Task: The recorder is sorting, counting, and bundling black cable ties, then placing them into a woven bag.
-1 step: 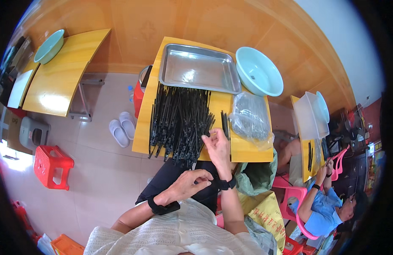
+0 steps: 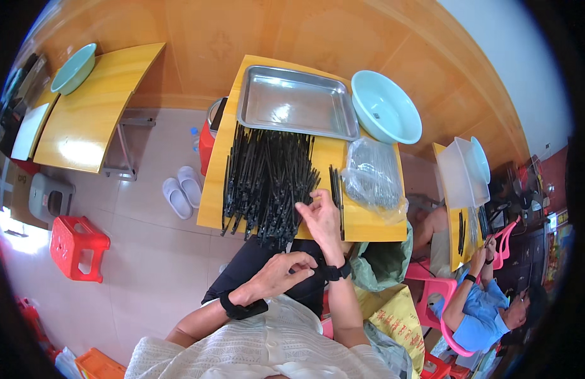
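A thick heap of thin black sticks (image 2: 267, 183) lies on the yellow table (image 2: 330, 148), their near ends hanging past its front edge. My right hand (image 2: 322, 221) is at the heap's right side, thumb and fingers apart and bent, the fingertips close to the outermost sticks. I see nothing held in it. Over my lap, my left hand (image 2: 281, 273) hovers with thumb and fingers apart and nothing visible between them. A few separate black sticks (image 2: 335, 189) lie to the right of my right hand. Next to them is a clear plastic bag (image 2: 372, 174) of thin items.
Behind the heap stands a metal tray (image 2: 292, 101), with a pale green basin (image 2: 386, 106) at its right. An open green sack (image 2: 381, 259) is below the table's right corner. A co-worker in blue (image 2: 479, 316) sits at another table on the right. A red stool (image 2: 80, 246) stands left.
My right hand has shifted slightly left, toward the heap of black sticks. My left hand has stayed in place.
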`<action>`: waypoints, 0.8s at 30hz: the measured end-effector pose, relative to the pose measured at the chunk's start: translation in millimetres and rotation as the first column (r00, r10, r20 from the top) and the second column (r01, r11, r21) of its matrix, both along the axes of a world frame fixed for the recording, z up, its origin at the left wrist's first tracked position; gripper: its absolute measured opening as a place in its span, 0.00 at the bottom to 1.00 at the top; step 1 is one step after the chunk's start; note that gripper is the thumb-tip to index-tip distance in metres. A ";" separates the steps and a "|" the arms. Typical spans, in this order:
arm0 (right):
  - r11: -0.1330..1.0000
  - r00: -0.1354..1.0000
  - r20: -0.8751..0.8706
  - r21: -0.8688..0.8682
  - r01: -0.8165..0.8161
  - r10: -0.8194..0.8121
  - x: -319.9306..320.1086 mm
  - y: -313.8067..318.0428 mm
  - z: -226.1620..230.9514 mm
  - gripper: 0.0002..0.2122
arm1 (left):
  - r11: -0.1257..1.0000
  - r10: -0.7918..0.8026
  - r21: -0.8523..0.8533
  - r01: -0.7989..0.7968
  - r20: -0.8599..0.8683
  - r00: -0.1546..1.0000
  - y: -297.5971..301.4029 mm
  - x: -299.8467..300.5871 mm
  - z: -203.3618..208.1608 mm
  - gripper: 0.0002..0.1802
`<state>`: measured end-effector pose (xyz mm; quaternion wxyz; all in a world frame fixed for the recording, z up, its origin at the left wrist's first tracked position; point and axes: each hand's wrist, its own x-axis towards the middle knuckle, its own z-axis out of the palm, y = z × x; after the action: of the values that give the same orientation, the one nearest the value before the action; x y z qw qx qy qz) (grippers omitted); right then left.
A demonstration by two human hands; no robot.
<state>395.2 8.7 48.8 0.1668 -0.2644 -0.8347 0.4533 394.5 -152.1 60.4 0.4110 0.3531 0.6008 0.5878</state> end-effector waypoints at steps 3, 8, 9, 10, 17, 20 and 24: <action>0.994 0.988 0.112 0.029 -0.108 0.104 -3.7 3.2 -9.2 0.17 | 1.000 0.010 -0.003 -0.010 0.005 1.000 -1.8 -1.7 0.3 0.10; 0.832 0.995 0.031 -0.551 -0.062 0.094 8.4 4.1 10.4 0.20 | 1.000 0.022 -0.002 -0.022 0.041 0.999 -5.1 -5.7 -0.3 0.10; 0.750 0.995 0.032 -0.659 -0.048 0.092 10.9 4.8 16.6 0.21 | 1.000 0.026 -0.001 -0.026 0.045 0.999 -5.9 -6.8 -0.2 0.10; 0.702 0.994 0.029 -0.710 -0.054 0.106 15.4 6.9 19.6 0.22 | 1.000 0.030 0.000 -0.030 0.048 0.998 -6.9 -7.8 -0.4 0.10; 0.579 0.992 0.085 -0.815 0.014 0.096 74.4 14.8 35.2 0.18 | 0.999 0.011 -0.050 -0.003 0.158 0.987 -5.6 -11.2 -4.6 0.11; 0.619 0.993 0.049 -0.785 -0.028 0.107 92.4 12.0 40.9 0.18 | 0.997 0.007 -0.080 0.016 0.281 0.960 -1.8 -8.6 -6.6 0.12; 0.740 1.000 -0.019 -0.672 -0.029 0.023 102.7 -3.1 43.9 0.18 | 0.998 0.007 -0.055 0.018 0.422 0.907 10.9 0.8 -8.3 0.14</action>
<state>497.8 5.6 92.7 0.0580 -0.2929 -0.6183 0.7271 395.4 -141.2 52.1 0.5428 0.2076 0.5137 0.6311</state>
